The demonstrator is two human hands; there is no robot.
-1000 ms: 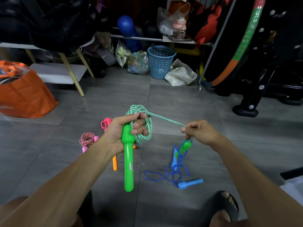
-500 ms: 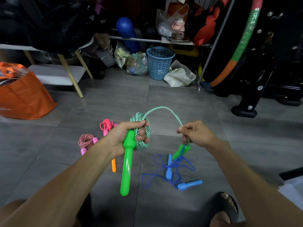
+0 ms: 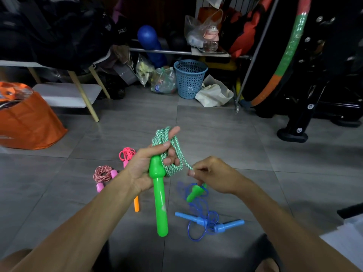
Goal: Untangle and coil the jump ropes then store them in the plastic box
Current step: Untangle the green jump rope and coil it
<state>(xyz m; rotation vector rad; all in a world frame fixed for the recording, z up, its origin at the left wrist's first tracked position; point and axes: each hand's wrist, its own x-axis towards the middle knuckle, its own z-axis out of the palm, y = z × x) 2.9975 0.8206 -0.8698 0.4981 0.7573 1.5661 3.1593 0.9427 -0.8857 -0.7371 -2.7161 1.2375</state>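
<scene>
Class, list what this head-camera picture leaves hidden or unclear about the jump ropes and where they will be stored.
- Plastic box: not identifiable; only a pale corner cut off by the right edge.
- Second green handle: upper end hidden under the right hand.
- Green rope coil: loop count hidden by the left hand's fingers.
- Orange handle: top hidden behind the left forearm.

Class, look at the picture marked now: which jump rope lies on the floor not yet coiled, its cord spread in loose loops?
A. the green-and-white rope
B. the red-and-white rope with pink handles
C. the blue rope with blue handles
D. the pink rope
C: the blue rope sprawls in loose loops on the floor, while the red-and-white rope and the pink rope lie bundled and the green-and-white rope is coiled in the left hand.
</scene>
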